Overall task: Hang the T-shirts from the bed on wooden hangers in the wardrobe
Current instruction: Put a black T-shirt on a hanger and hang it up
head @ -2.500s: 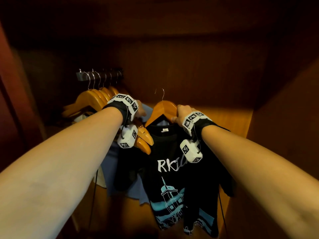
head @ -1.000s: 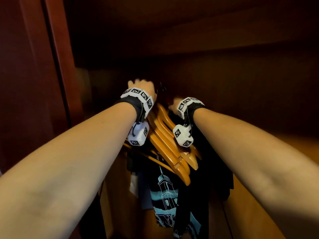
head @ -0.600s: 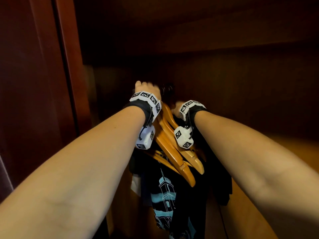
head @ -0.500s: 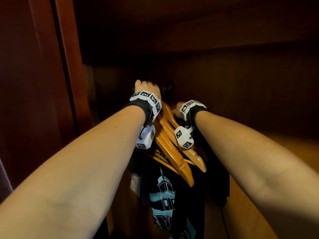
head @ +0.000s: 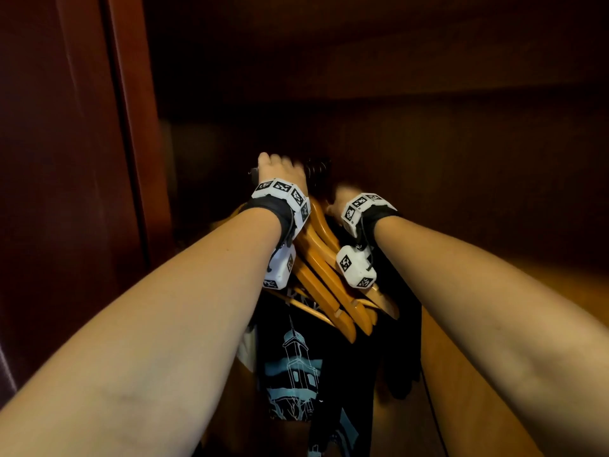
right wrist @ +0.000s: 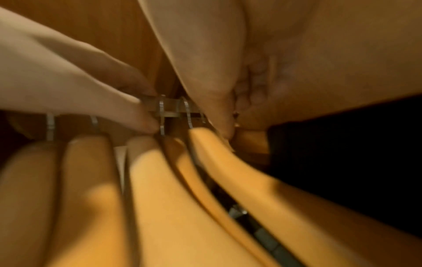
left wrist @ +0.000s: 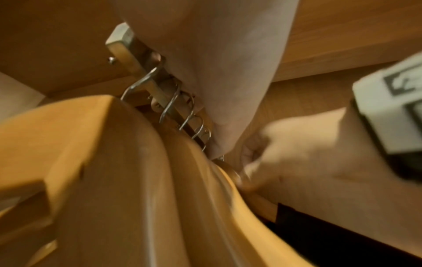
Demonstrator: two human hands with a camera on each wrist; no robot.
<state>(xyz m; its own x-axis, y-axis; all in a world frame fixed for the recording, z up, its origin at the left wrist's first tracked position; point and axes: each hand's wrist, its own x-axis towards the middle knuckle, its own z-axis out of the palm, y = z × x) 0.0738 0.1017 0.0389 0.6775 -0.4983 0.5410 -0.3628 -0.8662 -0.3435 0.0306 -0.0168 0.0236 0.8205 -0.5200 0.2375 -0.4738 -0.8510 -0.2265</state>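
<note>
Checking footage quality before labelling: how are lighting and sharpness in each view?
Head view: dim wardrobe, black T-shirt nearly lost in shadow, hands slightly smeared. Left wrist view: warmer, metal hooks fairly sharp, wooden hangers blurred. Right wrist view: soft throughout, dark right side.

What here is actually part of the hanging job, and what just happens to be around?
Part of the job:
- black T-shirt
- wooden hangers
- rail
- left hand, up at the hooks
- right hand, at a hanger's top

Just around:
- wardrobe door
- wrist cameras
</note>
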